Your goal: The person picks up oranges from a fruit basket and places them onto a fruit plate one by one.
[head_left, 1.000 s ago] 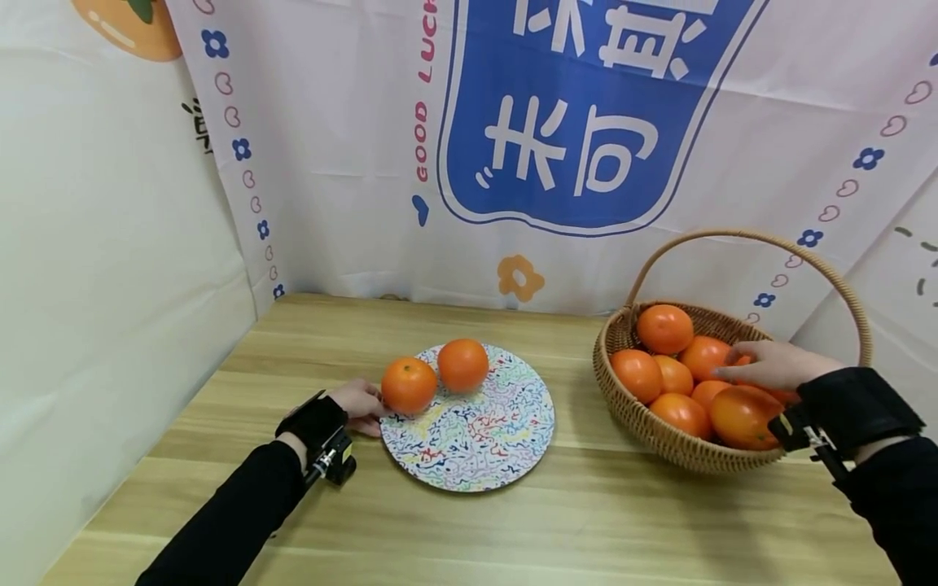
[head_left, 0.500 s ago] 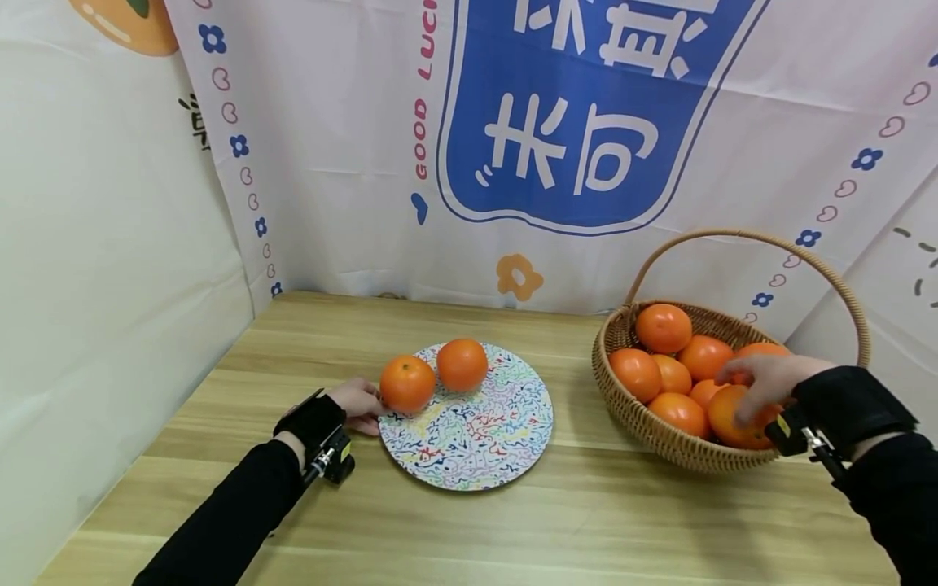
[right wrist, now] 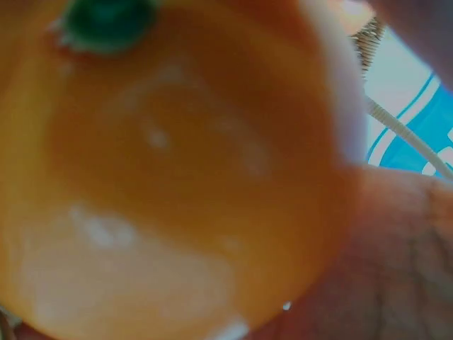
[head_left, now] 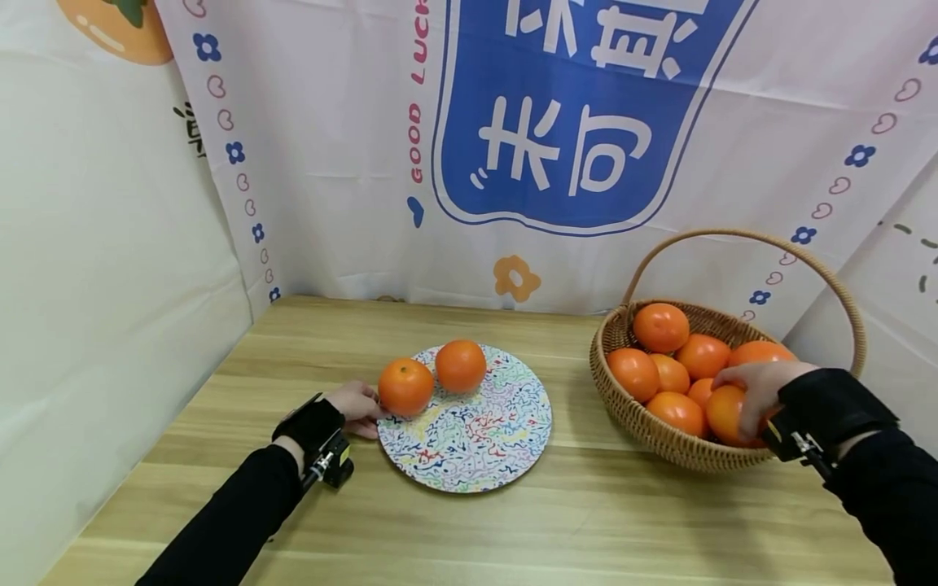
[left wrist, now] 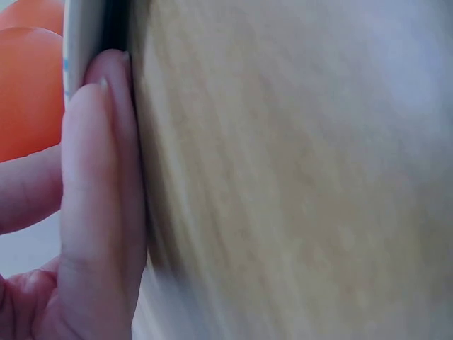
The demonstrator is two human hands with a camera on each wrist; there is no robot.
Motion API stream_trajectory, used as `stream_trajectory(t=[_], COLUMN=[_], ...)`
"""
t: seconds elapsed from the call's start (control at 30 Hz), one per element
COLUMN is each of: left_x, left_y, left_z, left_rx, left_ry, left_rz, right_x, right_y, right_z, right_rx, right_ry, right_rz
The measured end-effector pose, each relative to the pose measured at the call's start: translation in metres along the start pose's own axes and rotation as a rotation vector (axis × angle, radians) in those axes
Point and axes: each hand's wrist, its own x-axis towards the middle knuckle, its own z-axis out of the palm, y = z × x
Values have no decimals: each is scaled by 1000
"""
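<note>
At the left rim of the round patterned plate [head_left: 484, 439] is my left hand [head_left: 357, 407]. In the left wrist view its fingers [left wrist: 95, 177] lie along the plate's edge, with another digit reaching over the top. Two oranges sit on the plate, a nearer orange [head_left: 406, 387] close to that hand and a farther orange [head_left: 460, 366]. My right hand [head_left: 765, 387] is inside the wicker basket [head_left: 611, 407], its thumb and fingers around a glossy orange-coloured fruit [head_left: 725, 413]. Seen from the right wrist, this fruit [right wrist: 177, 177] has a green stem end and lies against the palm.
Several more orange-red fruits [head_left: 677, 413] fill the basket, and its tall arched handle [head_left: 747, 234] rises above the right hand. A wooden tabletop [head_left: 513, 537] lies beneath everything, with a printed cloth [head_left: 352, 163] hanging behind it.
My right hand has lowered into the basket and closed around a fruit on its near right side, drawing slightly left. My left hand stays at the plate.
</note>
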Motion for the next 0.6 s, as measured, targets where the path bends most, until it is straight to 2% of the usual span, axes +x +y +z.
stream_trajectory(t=[0.03,0.13,0.17,0.2,0.23,0.27,0.37,0.4,0.5,0.57,0.6], left_x=[0,-2,-2,-2,-3,-3,-2,-2,-2,-2,-2], left_y=[-1,-1,-1,-1,0,0,0,0,0,0,0], left_z=[0,0,0,0,0,0,0,0,0,0,0], left_rx=[0,1,1,1,1,-1,2,5,7,11,8], left_ry=[6,13,15,15,15,18,19,17,21,18,22], left_rz=[0,7,8,8,7,3,-7,-8,-10,-4,-5], right_x=[3,2,0,-8,-9,-7,-5,-4,-6,-10,-12], right_y=[-1,-2,-3,-8,-8,-6,-5,-5,-6,-7,-9], right_z=[2,7,9,17,19,17,13,12,14,15,15], right_rx=[143,118,148,176,234,225,449,467,300,51,-132], right_ry=[9,56,77,141,149,109,18,-2,27,62,81], right_rz=[5,1,6,42,45,28,31,29,25,28,40])
